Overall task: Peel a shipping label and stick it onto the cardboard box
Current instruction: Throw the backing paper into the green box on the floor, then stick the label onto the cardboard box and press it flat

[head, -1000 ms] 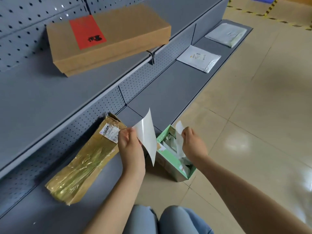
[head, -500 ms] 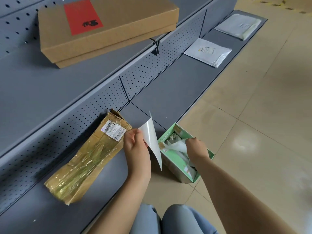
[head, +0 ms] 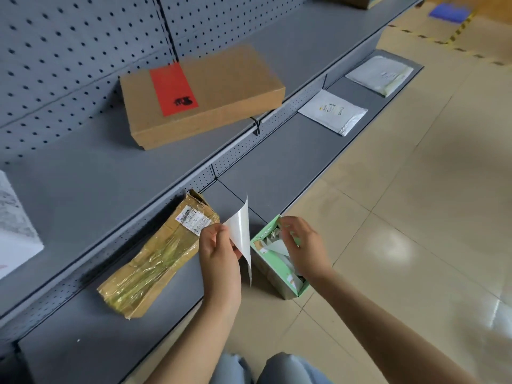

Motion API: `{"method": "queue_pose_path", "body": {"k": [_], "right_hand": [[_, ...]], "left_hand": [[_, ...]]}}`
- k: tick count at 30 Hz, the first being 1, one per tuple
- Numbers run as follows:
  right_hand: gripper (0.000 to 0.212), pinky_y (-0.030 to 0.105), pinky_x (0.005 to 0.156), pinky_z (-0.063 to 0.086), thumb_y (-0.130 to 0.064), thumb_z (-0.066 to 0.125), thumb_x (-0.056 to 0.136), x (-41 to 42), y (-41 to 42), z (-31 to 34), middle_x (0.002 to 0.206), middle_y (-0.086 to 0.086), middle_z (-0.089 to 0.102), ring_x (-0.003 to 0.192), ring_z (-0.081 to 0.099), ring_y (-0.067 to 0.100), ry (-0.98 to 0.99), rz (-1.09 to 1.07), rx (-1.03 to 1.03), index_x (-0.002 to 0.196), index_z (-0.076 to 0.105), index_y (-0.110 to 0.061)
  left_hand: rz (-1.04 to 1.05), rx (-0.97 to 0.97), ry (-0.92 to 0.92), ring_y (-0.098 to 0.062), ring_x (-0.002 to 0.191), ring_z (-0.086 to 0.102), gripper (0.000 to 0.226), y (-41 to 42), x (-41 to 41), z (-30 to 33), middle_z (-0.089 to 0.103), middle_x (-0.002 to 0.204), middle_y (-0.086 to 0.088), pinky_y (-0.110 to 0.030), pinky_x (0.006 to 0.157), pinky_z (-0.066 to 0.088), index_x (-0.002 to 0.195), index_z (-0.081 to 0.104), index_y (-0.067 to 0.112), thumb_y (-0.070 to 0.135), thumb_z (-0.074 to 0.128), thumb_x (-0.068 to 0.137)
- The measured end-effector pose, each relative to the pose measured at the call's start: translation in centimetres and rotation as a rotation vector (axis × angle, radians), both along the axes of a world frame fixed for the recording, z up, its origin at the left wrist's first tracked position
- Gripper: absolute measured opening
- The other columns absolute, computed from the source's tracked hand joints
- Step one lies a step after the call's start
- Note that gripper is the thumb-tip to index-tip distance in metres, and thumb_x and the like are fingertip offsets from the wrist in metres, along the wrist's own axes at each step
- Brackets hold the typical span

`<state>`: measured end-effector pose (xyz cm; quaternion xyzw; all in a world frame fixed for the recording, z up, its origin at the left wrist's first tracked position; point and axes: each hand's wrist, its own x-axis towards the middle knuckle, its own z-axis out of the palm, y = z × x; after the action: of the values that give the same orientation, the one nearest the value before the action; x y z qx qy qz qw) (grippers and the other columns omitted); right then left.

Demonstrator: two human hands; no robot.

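My left hand pinches a white shipping label by its edge, so that it stands upright and slightly curled above the lower shelf. A tape-wrapped cardboard box lies just left of it on that shelf, with a small printed label near its far end. My right hand hovers over a small green box on the floor, fingers spread and empty. A white backing sheet lies inside the green box among other paper scraps.
A flat cardboard box with a red sticker rests on the upper grey shelf. Two white mailers lie further along the lower shelf. A white object sits at far left. My knees are at the bottom.
My right hand carried the peeled backing sheet down into the green box and let it go. My left hand kept hold of the label. The view tilted upward.
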<state>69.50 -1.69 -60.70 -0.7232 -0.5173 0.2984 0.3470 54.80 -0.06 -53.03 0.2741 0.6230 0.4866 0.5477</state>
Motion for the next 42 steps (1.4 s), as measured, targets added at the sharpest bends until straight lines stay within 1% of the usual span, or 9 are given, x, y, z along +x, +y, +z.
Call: {"method": "queue_pose_path", "body": {"k": [4,7,10,13,20,24,31,35,42], "right_hand": [[0.036,0.01,0.077,0.041,-0.05,0.059,0.082,-1.8,-3.4,10.9,0.097,-0.009,0.061,0.085,0.052,-0.004,-0.01,0.236,0.159,0.1,0.059,-0.019],[0.05,0.011,0.076,0.038,-0.063,0.054,0.079,-2.5,-4.1,16.1,0.094,-0.007,0.061,0.082,0.052,0.002,-0.189,0.323,0.239,0.098,0.058,-0.018],[0.035,0.028,0.075,0.046,-0.051,0.061,0.082,-2.9,-4.3,20.0,0.093,-0.005,0.062,0.081,0.058,0.014,-0.266,0.341,0.309,0.097,0.055,-0.019],[0.023,0.032,0.073,0.049,-0.034,0.064,0.082,-3.1,-4.6,23.7,0.095,-0.005,0.062,0.083,0.059,0.014,-0.292,0.345,0.381,0.096,0.054,-0.019],[0.012,0.039,0.068,0.053,-0.028,0.051,0.087,-3.6,-4.9,30.7,0.091,-0.003,0.066,0.078,0.063,0.02,-0.188,0.339,0.477,0.095,0.052,-0.02],[0.019,0.036,0.072,0.051,-0.032,0.048,0.088,-4.2,-4.9,33.8,0.091,-0.006,0.066,0.084,0.063,0.015,-0.109,0.375,0.447,0.096,0.056,-0.016],[0.015,0.031,0.072,0.048,-0.025,0.053,0.089,-6.6,-4.8,37.5,0.088,-0.014,0.06,0.083,0.059,0.009,-0.023,0.477,0.49,0.095,0.059,-0.012],[0.02,0.03,0.074,0.049,-0.027,0.051,0.088,-8.6,-5.2,38.8,0.089,-0.006,0.066,0.086,0.061,0.011,0.016,0.549,0.542,0.095,0.06,-0.01],[0.004,0.033,0.076,0.053,-0.018,0.055,0.089,-12.0,-5.7,41.7,0.085,-0.004,0.067,0.086,0.065,0.013,0.17,0.635,0.541,0.09,0.058,-0.018]], "left_hand": [[0.014,0.014,-0.104,-0.018,0.078,0.058,0.015,-1.8,-0.4,6.4,0.057,0.084,-0.006,-0.027,0.064,0.052,0.085,0.052,0.016,0.013,0.043,0.097],[0.016,0.028,-0.186,-0.02,0.077,0.064,0.011,-3.0,-0.7,11.2,0.064,0.085,-0.009,-0.024,0.053,0.053,0.09,0.051,0.009,0.012,0.043,0.097],[0.021,0.052,-0.269,-0.017,0.071,0.07,0.01,-4.1,-0.8,15.8,0.07,0.073,-0.003,-0.026,0.054,0.054,0.088,0.05,0.01,0.01,0.043,0.096],[0.018,0.099,-0.314,-0.014,0.071,0.071,0.012,-4.9,-1.0,19.9,0.07,0.063,0.004,-0.028,0.064,0.056,0.086,0.05,0.009,0.008,0.042,0.096],[0.006,0.206,-0.241,-0.015,0.091,0.069,0.028,-6.5,-1.4,26.3,0.075,0.084,0.002,-0.035,0.08,0.051,0.089,0.064,0.018,0.017,0.037,0.097],[0.091,0.229,-0.129,-0.014,0.1,0.067,0.025,-6.8,-2.3,28.0,0.075,0.094,0.005,-0.041,0.093,0.045,0.092,0.066,0.023,0.015,0.042,0.095],[0.226,0.237,0.018,-0.016,0.115,0.056,0.032,-7.2,-4.5,28.6,0.059,0.113,0.007,-0.024,0.088,0.045,0.114,0.056,0.02,0.002,0.055,0.087],[0.278,0.259,0.01,-0.004,0.104,0.057,0.038,-8.2,-6.1,29.6,0.059,0.121,0.0,-0.003,0.069,0.044,0.122,0.052,0.012,-0.003,0.051,0.087],[0.381,0.309,0.064,0.014,0.07,0.059,0.018,-9.7,-9.9,32.1,0.067,0.093,0.007,-0.016,0.072,0.042,0.097,0.058,0.021,0.006,0.058,0.087]]}}
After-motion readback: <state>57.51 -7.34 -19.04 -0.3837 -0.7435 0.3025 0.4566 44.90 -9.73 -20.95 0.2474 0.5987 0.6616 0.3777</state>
